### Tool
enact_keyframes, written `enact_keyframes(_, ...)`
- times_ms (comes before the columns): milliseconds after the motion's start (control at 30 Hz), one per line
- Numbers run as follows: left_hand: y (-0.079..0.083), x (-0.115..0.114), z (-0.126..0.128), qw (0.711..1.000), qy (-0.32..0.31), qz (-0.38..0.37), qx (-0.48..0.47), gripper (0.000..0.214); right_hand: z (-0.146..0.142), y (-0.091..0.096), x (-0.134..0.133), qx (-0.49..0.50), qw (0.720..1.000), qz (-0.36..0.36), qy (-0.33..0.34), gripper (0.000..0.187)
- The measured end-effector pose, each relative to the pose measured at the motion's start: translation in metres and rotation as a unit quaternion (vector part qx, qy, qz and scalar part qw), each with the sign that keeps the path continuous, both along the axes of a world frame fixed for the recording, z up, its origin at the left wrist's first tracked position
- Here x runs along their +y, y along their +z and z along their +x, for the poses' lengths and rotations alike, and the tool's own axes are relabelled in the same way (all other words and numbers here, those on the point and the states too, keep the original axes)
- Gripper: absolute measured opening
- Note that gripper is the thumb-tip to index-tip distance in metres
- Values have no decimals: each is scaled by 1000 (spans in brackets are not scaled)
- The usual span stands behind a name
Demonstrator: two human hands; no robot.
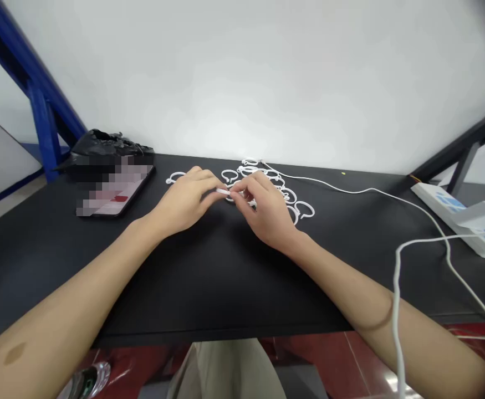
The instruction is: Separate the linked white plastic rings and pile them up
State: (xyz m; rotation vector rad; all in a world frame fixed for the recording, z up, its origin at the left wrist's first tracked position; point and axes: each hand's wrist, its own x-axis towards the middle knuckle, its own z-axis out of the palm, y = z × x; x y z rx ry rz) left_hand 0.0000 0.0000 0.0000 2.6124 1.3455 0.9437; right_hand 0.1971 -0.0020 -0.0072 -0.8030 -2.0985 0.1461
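Note:
Both of my hands meet over the middle of the black table (209, 282). My left hand (186, 199) and my right hand (265, 208) have their fingers curled and pinch the same small white plastic ring (224, 192) between their fingertips. A heap of several white plastic rings (281, 188) lies just behind and to the right of my right hand. One single ring (174, 177) lies behind my left hand.
A phone (115, 194) lies face up at the left, with a black crumpled bag (105, 145) behind it. A white cable (417, 216) runs across the right side of the table. White boxes (462, 216) sit at the right edge. A white wall stands behind.

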Motion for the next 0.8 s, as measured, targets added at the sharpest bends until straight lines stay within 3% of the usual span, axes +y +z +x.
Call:
enact_keyframes(200,9,-3,2,979,59,-151,-125,32,0,0,1,18,999,0,44,11)
enact_keyframes(267,10,-4,2,971,69,-170,-151,30,0,0,0,21,999,4,48,12)
enact_keyframes(600,7,-5,5,981,70,-148,-103,37,0,-2,2,45,999,-4,6,16)
enact_keyframes(800,8,-6,4,988,48,-113,-92,49,1,1,2,58,995,-79,-6,8)
